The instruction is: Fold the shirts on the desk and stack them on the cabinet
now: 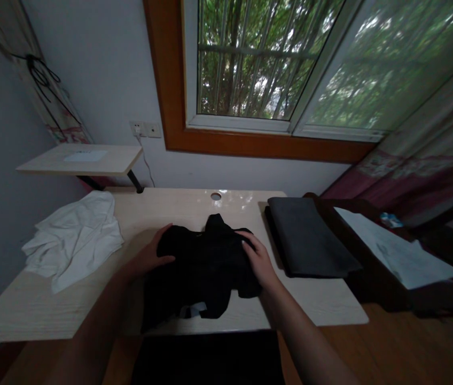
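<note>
A crumpled black garment (206, 262) lies on the pale wooden desk (170, 206) straight in front of me; its exact kind does not show. My left hand (157, 254) grips its left side, thumb lying over the cloth and fingers curled at the far edge. On the opposite side, my right hand (256, 259) holds the right edge, its fingers resting on the cloth and partly bent. A small pale patch (193, 309) shows at the garment's near edge. Both hands rest low, close to the desktop.
A rumpled white cloth (76, 235) lies at the desk's left, below a small raised shelf (82, 159). Dark folded fabric or a flat case (309, 235) rests on the right. Beyond it is dark furniture with a pale sheet (395, 248). A window (266, 64) faces me.
</note>
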`<act>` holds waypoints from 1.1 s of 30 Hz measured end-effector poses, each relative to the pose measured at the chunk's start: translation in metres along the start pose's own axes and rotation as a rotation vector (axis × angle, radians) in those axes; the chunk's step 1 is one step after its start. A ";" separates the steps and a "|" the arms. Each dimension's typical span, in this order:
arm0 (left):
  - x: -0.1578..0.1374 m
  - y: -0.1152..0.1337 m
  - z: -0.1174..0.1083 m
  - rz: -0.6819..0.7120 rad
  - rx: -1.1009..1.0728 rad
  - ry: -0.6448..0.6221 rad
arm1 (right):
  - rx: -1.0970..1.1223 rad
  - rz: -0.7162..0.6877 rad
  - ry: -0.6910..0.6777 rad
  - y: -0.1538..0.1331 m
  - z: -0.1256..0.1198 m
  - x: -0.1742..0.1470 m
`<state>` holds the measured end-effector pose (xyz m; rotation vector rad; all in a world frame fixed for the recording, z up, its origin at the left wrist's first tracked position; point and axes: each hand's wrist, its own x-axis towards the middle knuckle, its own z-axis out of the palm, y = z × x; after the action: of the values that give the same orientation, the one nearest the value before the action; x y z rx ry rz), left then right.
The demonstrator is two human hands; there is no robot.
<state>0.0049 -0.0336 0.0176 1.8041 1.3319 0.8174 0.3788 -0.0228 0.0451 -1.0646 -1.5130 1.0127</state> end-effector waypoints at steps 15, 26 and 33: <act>-0.024 0.056 -0.035 -0.119 -0.269 -0.206 | 0.214 0.365 -0.253 -0.049 -0.017 0.044; 0.034 0.044 -0.066 -0.094 -0.424 0.634 | 0.095 0.083 0.034 -0.052 -0.017 0.096; 0.019 0.044 -0.018 0.191 0.234 0.607 | -0.395 0.035 0.064 0.012 -0.020 0.090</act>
<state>0.0163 -0.0198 0.0655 1.9679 1.7009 1.4465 0.3887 0.0690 0.0595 -1.3881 -1.6869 0.7082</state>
